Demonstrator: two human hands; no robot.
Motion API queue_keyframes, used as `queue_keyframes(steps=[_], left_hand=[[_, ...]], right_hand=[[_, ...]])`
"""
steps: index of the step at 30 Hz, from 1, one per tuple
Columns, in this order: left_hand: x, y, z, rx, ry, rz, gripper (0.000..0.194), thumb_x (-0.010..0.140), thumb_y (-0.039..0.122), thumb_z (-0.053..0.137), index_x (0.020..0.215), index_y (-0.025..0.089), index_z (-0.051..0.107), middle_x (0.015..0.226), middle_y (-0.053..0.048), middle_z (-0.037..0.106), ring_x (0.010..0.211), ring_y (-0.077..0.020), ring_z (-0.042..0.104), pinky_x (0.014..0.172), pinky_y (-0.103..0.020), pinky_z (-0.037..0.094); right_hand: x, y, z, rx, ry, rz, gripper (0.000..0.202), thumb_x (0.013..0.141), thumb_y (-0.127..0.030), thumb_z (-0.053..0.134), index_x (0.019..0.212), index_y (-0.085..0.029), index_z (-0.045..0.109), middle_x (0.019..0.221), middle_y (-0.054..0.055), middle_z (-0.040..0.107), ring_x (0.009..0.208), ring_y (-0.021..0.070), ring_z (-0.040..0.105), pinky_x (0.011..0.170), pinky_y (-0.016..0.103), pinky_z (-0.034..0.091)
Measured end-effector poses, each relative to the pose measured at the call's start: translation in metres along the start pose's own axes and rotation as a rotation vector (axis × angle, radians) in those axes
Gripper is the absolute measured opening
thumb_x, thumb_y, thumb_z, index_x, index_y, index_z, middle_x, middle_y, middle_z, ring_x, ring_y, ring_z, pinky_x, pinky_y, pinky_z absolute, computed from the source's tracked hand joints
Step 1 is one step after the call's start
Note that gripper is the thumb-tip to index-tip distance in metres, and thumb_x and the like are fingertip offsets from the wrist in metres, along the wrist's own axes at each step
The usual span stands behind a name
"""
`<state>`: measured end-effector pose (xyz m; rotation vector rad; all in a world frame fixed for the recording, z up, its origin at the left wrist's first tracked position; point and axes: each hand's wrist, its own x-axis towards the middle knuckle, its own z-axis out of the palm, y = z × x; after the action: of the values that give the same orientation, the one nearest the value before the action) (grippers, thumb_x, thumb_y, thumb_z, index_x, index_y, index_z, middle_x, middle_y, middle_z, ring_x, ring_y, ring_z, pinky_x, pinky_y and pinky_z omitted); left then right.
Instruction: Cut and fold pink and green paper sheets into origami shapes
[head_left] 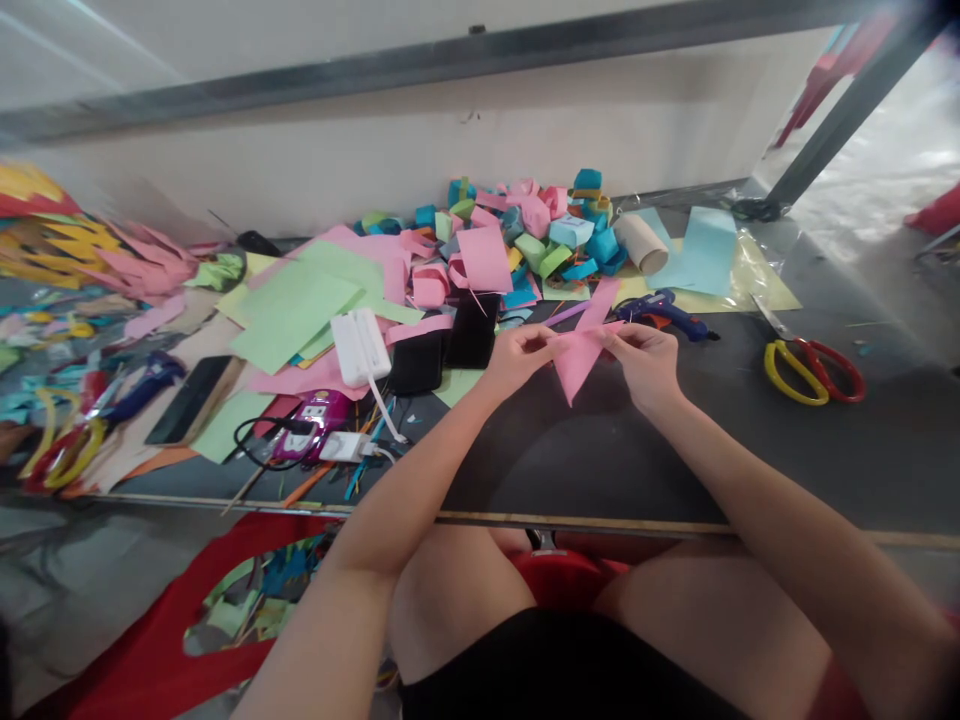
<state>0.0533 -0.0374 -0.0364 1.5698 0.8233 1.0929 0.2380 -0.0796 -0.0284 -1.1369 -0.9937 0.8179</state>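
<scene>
A folded piece of pink paper [576,362] is stretched between my two hands above the dark tabletop, its pointed end hanging down and a strip reaching up behind. My left hand [526,357] pinches its left side between thumb and fingers. On the other side, my right hand [646,362] pinches the right edge the same way. Just behind my right hand lies a blue glue gun [667,312]. A black phone [471,335] rests behind my left hand. Behind the paper is a heap of small folded paper pieces [532,235] in pink, blue and green.
Scissors [814,370] with red and yellow handles lie at the right. A cardboard tube [641,243] leans by the heap. Left are green paper sheets [300,300], a white power bank [360,347], a purple power strip [319,425] and cables. A red bag [165,630] of scraps hangs below.
</scene>
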Motion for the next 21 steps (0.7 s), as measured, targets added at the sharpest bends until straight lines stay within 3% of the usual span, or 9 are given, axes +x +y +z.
queue_keyframes(steps=[6, 21], left_hand=[[0.0041, -0.0001, -0.0019, -0.137, 0.135, -0.09, 0.054, 0.058, 0.046, 0.093, 0.094, 0.02, 0.061, 0.076, 0.001, 0.072, 0.064, -0.0115, 0.065, 0.063, -0.024, 0.054], [0.003, 0.0035, -0.0032, -0.084, 0.185, -0.093, 0.041, 0.059, 0.045, 0.093, 0.079, 0.017, 0.071, 0.066, -0.001, 0.07, 0.055, -0.0096, 0.059, 0.049, -0.021, 0.046]], right_hand=[[-0.0007, -0.0008, -0.0008, -0.037, -0.071, 0.0, 0.039, 0.063, -0.059, 0.087, 0.063, -0.023, 0.071, 0.055, 0.0, 0.065, 0.048, 0.0143, 0.058, 0.047, 0.03, 0.049], [0.0004, 0.0038, -0.0021, 0.013, -0.007, -0.002, 0.04, 0.061, -0.06, 0.09, 0.07, -0.023, 0.079, 0.051, -0.002, 0.062, 0.043, 0.0115, 0.055, 0.044, 0.027, 0.046]])
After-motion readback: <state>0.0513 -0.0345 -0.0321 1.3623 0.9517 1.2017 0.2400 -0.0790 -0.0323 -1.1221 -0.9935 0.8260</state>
